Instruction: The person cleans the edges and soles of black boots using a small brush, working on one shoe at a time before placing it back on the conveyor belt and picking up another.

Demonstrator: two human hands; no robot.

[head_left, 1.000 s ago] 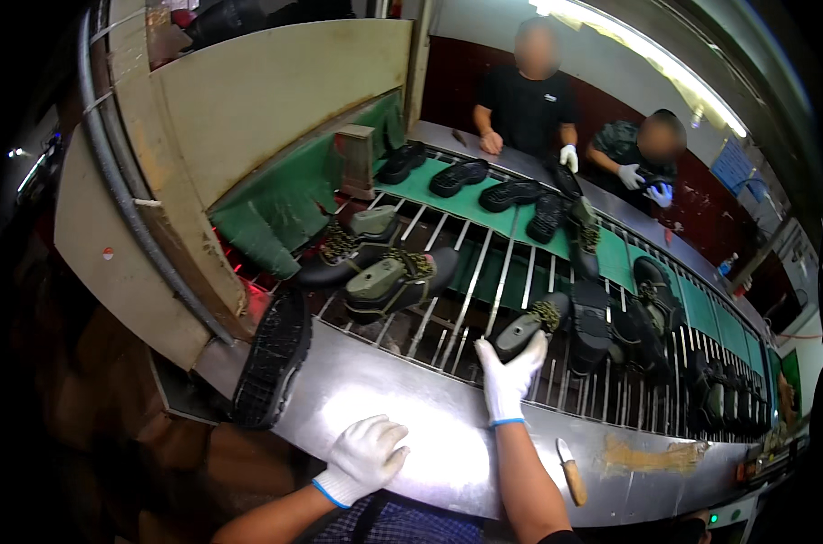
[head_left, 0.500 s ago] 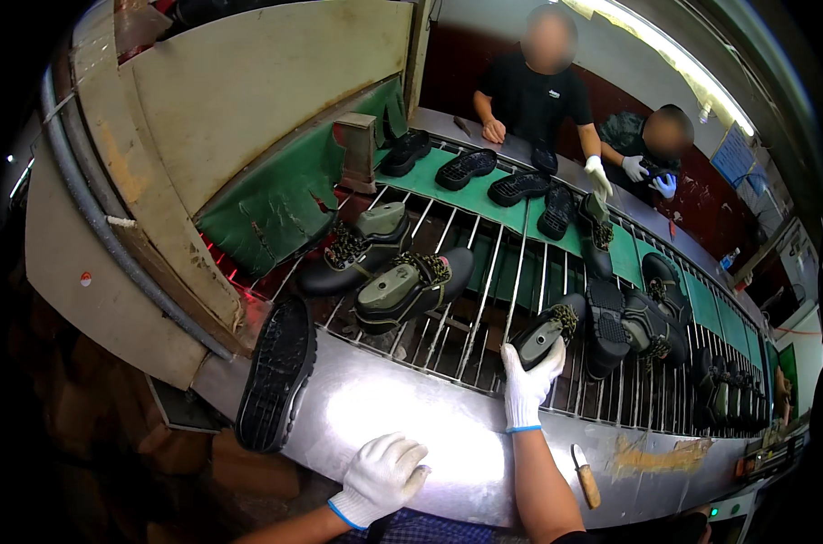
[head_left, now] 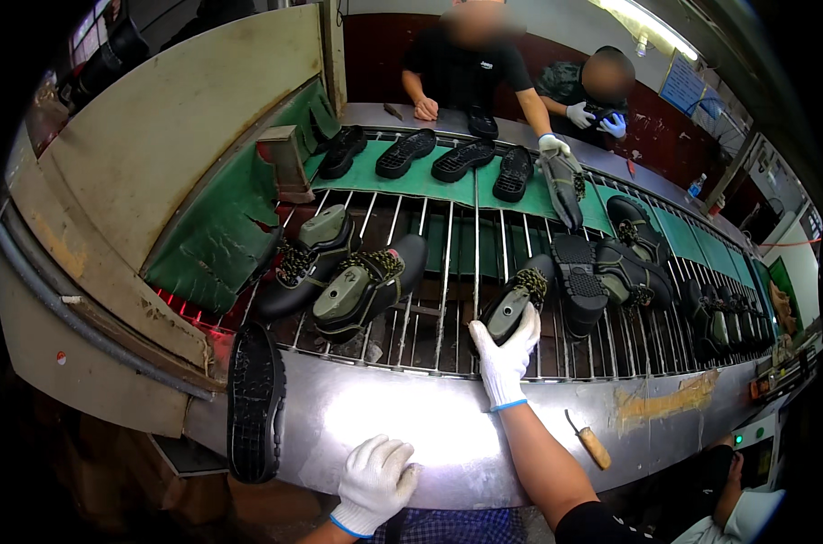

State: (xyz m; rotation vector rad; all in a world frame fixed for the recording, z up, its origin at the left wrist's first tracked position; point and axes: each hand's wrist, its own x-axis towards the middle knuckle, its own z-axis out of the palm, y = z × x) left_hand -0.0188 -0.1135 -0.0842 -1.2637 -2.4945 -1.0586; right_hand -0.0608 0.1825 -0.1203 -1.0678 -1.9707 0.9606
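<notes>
Both hands wear white gloves with blue cuffs. The right hand is closed around the heel end of a shoe, thumb to the left and fingers to the right. This shoe is at the near edge of the metal rack, toe pointing away, with black-and-yellow laces and a grey-green last inside that shows 1 round hole. The left hand is empty, its fingers loosely bent, over the near edge of the counter; whether it touches the metal, I cannot tell.

On the counter's left end lies a black sole, tread showing. To the right of the right forearm lies a wooden-handled knife.

On the rack, 2 laced shoes with lasts in them are left of the held one. Just right of it, a black shoe shows its tread, beside another shoe on its side. Farther right is a row of shoes.

Across the rack, 4 black soles lie along a green mat. There a co-worker's gloved hand touches a grey-and-black shoe.
</notes>
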